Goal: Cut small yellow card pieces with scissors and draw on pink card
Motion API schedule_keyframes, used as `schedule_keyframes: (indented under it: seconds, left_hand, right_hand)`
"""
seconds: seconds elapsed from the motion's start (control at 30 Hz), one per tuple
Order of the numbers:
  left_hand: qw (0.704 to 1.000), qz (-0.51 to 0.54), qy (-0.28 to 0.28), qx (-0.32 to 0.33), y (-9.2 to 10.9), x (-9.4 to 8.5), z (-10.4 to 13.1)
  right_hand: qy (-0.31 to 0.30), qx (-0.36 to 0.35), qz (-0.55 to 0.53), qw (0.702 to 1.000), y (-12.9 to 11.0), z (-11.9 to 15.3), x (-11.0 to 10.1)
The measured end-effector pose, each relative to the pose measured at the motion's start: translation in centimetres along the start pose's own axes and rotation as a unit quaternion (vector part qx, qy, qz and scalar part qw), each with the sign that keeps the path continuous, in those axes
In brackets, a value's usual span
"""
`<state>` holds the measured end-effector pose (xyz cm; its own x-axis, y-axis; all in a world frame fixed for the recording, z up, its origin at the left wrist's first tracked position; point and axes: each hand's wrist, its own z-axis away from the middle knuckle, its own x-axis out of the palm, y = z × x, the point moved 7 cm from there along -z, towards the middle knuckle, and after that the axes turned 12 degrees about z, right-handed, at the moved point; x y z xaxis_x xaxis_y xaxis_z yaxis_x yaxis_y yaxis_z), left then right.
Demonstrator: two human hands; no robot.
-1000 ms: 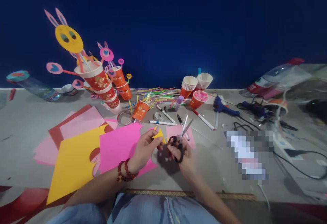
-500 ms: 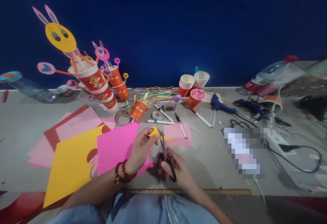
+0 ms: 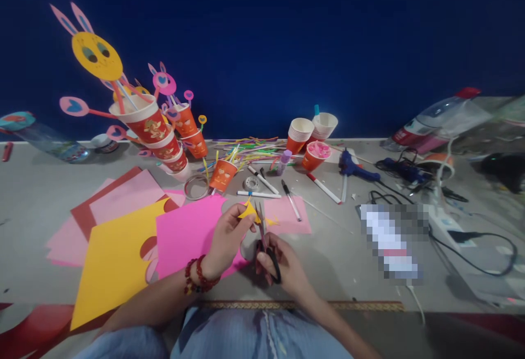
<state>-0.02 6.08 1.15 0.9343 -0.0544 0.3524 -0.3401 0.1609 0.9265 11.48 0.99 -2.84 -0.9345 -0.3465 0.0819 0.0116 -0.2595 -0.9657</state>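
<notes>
- Hands, head view: L hand (image 3: 227, 236) is pinching a yellow piece (image 3: 248, 210) betw. thumb & fingers; R hand (image 3: 289, 271) is gripping scissors (image 3: 262, 228) by the black handles, blades pointing up, slightly parted.
- Yellow piece is sitting betw. the hot-pink sheet (image 3: 184, 233) & the pale pink sheet (image 3: 301, 217); blades are staying right by it, can't tell if biting.
- Done: yellow sheet (image 3: 110, 260) is showing round cutouts on its R edge; yellow bunny face (image 3: 97, 56), ears & eyes on, is rising from stacked cups (image 3: 151, 129) at L.
- Left: piece is looking jagged, so cutting's prob. under way, unfinished; final shape unclear.
- Counts: 1 scissors, 1 yellow piece, 1 yellow sheet, 1 hot-pink sheet are showing; 3 white markers (image 3: 328, 193), 1 black pen (image 3: 292, 203), 1 purple-capped tube (image 3: 283, 163) & 1 cup w/ pink filling (image 3: 315, 159) are waiting behind; craft sticks (image 3: 258, 151) are overlapping, no exact no.
</notes>
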Motion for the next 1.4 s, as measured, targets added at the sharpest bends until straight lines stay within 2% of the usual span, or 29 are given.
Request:
schedule_keyframes:
  seconds: [0.6, 1.0, 1.4]
  left_hand:
    - [1.0, -0.006, 0.0, 0.0, 0.1, 0.0, 0.0]
    - [1.0, -0.006, 0.0, 0.0, 0.1, 0.2, 0.1]
    - [1.0, -0.023, -0.001, -0.002, 0.5, 0.4, -0.1]
  right_hand:
    - [0.004, 0.026, 0.011, 1.0, 0.1, 0.0, 0.0]
    - [0.008, 0.012, 0.029, 0.999, 0.5, 0.0, -0.2]
    - [0.021, 0.049, 0.068, 0.996, 1.0, 0.1, -0.8]
